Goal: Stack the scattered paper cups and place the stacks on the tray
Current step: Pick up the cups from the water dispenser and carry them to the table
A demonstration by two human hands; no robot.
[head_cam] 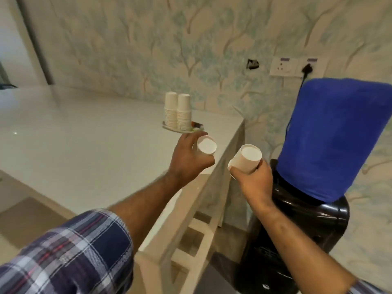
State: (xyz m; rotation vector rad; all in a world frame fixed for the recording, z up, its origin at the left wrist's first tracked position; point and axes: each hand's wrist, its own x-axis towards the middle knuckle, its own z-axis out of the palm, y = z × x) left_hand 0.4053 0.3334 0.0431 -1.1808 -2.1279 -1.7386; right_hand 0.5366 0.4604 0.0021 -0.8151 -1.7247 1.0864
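Two tall stacks of white paper cups (177,111) stand upside down, side by side, on a small metal tray (167,127) near the far right corner of the white table. My left hand (188,158) is just in front of the tray and grips a single white paper cup (206,145), its flat base facing me. My right hand (254,179) is past the table's right edge and holds another white paper cup (247,159) tilted on its side, base towards me.
The white table (84,141) stretches left and towards me. A black water dispenser (297,230) with a blue-covered bottle (333,136) stands right of the table. A switchboard (296,66) with a plugged cable is on the patterned wall.
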